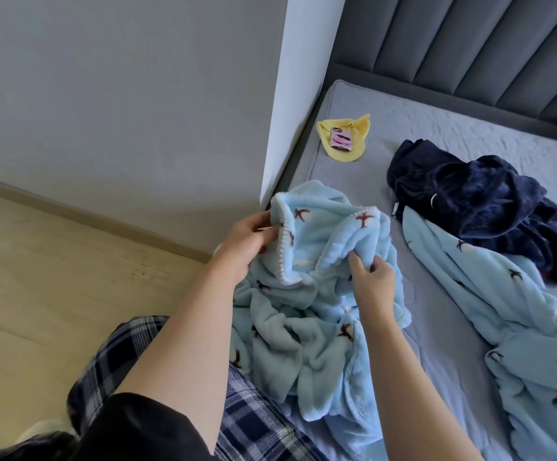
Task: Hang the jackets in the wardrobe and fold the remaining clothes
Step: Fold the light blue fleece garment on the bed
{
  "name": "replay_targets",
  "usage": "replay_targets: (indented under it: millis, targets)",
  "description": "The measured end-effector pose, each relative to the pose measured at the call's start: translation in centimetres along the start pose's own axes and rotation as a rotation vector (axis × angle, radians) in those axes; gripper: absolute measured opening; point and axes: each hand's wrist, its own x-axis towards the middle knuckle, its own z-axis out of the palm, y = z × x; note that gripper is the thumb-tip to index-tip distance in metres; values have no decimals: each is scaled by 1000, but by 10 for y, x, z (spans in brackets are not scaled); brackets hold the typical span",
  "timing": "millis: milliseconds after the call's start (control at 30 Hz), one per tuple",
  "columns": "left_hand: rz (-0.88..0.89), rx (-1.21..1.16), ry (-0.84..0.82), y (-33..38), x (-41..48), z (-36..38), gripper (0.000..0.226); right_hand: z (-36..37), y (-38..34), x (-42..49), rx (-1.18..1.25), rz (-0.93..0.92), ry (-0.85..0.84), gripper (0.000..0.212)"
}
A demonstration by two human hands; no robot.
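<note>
Left of both hands lies pale wood flooring with a faint grain, met by a matte grey wall and a thin wooden skirting. Below the left forearm, dark blue plaid trousers [130, 354] hang in soft checks.

The left hand [247, 244] pinches the beaded white trim of a light blue fleece garment [307, 294], fingers curled around its edge, thumb on top. The fleece is plush and deeply rumpled, printed with small dark red birds, and it is bunched between the two hands at the near edge of the bed [436, 314]. The right hand [371, 277], just right of that trimmed edge, grips a fold of the same fleece with its fingers bent into the pile.

Beyond the hands, near the white wall corner, a yellow cloth [358, 128] lies flat with a pink phone [340, 138] on top. The bed's cover is grey and finely quilted.

Right of the right hand, a second light blue piece [503, 294] with the same bird print sprawls in long limp folds. A navy velvety garment [476, 197] is heaped on its far end, crushed and glossy. Behind stands a dark grey headboard [469, 44] with padded vertical channels.
</note>
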Motion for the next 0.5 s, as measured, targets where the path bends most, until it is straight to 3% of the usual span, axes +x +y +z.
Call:
replay_targets:
  millis: [67, 200, 267, 300, 367, 433, 500]
  targets:
    - [-21, 186, 22, -3, -1, 3, 50, 1, 0, -1, 43, -6, -9, 38]
    - [-119, 527, -133, -10, -3, 6, 92, 3, 0, -2, 30, -43, 42, 34]
    - [-109, 678, -50, -15, -2, 8, 80, 4, 0, -5, 1, -45, 114, 31]
    - [-67, 708, 42, -16, -1, 9, 61, 5, 1, -7, -44, -44, 108, 29]
    - [67, 727, 258, -18, 1, 11, 24, 11, 4, -12, -175, -51, -55, 25]
    - [184, 708, 387, -20, 2, 15, 31, 16, 6, -15, -226, -74, -260, 27]
    - [277, 704, 466, -18, 0, 19, 30, 20, 2, -17, -188, -108, -355, 33]
